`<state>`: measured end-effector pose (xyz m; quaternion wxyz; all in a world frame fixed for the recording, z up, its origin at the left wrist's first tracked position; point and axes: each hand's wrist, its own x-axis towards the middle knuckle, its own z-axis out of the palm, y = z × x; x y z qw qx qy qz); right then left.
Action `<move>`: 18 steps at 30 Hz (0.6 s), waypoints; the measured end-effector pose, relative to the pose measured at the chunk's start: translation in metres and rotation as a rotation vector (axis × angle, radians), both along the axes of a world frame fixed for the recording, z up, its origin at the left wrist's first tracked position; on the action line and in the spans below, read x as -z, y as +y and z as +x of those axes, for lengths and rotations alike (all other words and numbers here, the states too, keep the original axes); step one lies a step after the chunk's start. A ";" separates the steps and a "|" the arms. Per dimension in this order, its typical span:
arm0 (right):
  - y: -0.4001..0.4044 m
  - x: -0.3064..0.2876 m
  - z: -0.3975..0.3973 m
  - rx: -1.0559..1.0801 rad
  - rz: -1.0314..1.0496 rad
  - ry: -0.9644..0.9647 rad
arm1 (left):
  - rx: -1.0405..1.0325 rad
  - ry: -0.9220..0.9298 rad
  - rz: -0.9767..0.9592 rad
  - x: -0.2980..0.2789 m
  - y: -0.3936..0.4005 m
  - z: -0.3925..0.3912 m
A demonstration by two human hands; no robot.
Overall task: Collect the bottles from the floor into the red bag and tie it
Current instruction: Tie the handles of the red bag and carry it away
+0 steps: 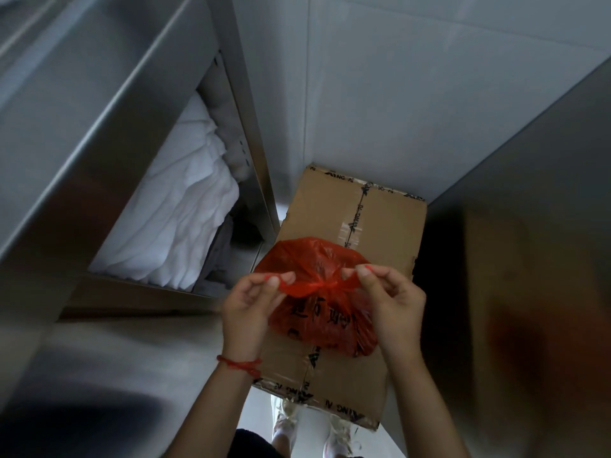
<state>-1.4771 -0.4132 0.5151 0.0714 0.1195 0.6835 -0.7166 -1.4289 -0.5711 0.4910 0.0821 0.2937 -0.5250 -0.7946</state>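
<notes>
Head view shows the two hands close in front of the person, both busy at the top of the red bag (322, 312). The left hand (246, 304) pinches one twisted red handle between thumb and fingertips, and the right hand (395, 300) pinches the other handle in the same way; the two handles meet in a knot (325, 285) between the hands. The bag hangs below this knot, bulging, with dark printed characters on its side; what is inside cannot be seen through the plastic. A red string bracelet (239, 365) is around the left wrist. Under and behind the bag lies a brown cardboard box (380, 226), closed with printed tape along its middle seam, and it stands on the floor against a pale wall (396, 94). To the left of the box there is a steel cabinet (99, 127) with an open compartment, and white folded cloth (185, 206) fills it. On the right side rises another steel surface (529, 193). Near the bottom edge, below the box, the person's feet (334, 441) in light shoes are visible.
</notes>
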 end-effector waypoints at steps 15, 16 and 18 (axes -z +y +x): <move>-0.018 -0.003 -0.002 -0.028 0.095 0.127 | 0.185 0.076 -0.224 -0.009 0.046 -0.035; -0.018 -0.003 -0.003 -0.036 0.084 0.111 | 0.193 0.071 -0.222 -0.008 0.046 -0.036; -0.020 -0.001 -0.004 -0.043 0.056 0.078 | 0.208 0.065 -0.234 -0.007 0.045 -0.039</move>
